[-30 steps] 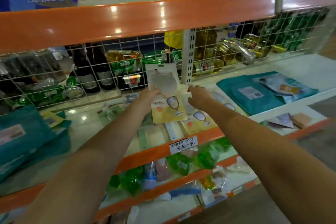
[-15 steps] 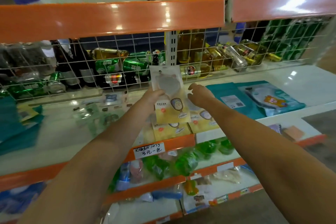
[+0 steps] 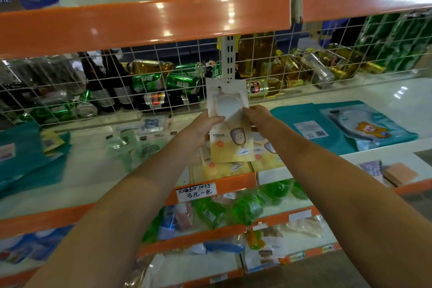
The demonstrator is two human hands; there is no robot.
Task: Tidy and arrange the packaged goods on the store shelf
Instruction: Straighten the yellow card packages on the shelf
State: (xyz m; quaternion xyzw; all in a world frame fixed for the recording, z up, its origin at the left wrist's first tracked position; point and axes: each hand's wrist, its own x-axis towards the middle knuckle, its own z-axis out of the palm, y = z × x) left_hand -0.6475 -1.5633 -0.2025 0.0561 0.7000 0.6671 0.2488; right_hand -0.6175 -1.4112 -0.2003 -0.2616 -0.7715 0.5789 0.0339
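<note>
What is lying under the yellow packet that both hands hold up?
Under the yellow packet lie more yellow packets flat on the white shelf. The held one and the right hand cover their upper parts; how many is unclear.

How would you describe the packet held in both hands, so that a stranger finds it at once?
Look at the white shelf under the orange beam, in front of the wire mesh. At its middle, the left hand and right hand hold a pale yellow-and-white packet. Unlike the similar yellow packets lying flat below, it stands upright, lifted.
</note>
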